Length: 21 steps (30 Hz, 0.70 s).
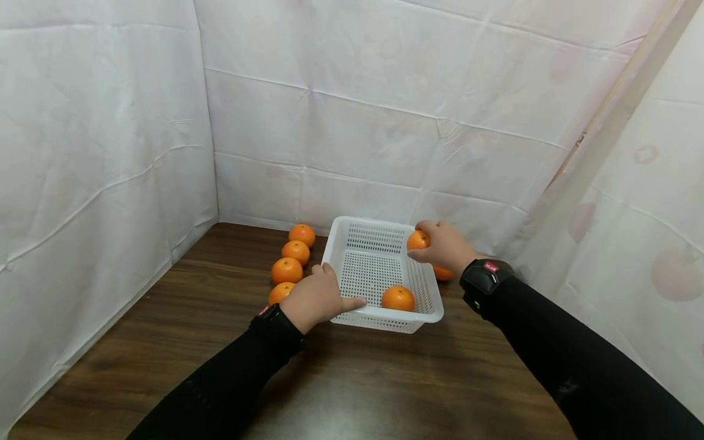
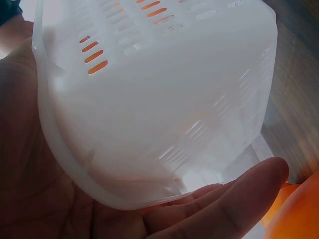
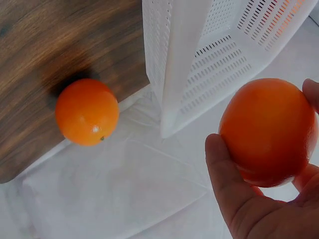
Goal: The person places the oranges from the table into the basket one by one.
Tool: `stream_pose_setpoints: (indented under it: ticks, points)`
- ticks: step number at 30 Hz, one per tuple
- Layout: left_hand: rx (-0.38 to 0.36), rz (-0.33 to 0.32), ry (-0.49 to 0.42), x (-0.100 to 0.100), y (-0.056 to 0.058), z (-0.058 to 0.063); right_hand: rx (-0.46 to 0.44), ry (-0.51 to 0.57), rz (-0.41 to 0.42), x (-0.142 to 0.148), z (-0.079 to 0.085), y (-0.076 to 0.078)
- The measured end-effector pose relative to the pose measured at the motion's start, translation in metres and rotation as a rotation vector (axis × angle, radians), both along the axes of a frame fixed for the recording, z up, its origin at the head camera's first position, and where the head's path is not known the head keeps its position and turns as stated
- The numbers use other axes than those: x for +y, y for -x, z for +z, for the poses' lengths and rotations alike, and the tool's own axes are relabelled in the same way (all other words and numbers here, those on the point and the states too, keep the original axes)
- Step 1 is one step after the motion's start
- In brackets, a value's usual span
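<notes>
Tabletop of dark-grained wood stretched wide before the white perforated plastic basket, whose far edge stood near a white cloth backdrop. By the basket's far-right corner, the right hand gripped a round, glossy orange fruit; the left hand lay spread against the near-left corner. A second orange fruit sat inside. Hands partly hid a third orange fruit beside the right wall and the nearest of four orange fruits lined up left.

Soft sheen on wooden tabletop
</notes>
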<state>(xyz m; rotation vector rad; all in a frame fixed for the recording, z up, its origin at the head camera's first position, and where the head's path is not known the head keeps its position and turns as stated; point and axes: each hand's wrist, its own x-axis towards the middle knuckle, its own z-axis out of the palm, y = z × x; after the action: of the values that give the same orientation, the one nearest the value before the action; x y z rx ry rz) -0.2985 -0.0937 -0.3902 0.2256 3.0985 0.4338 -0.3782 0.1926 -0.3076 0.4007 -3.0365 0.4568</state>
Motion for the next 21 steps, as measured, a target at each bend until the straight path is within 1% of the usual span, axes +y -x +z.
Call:
stream_pose_setpoints:
  ticks: [8, 15, 21]
  points:
    - [-0.014, 0.007, 0.015, 0.000, 0.000, 0.001, -0.038, 0.019, -0.005, -0.006, -0.013, 0.003]
    - [-0.003, 0.004, 0.005, 0.000, -0.001, 0.000, -0.024, 0.040, 0.016, -0.012, -0.022, 0.008]
    - [-0.006, -0.006, -0.005, 0.000, -0.002, 0.000, -0.030, 0.039, 0.014, -0.014, -0.030, 0.010]
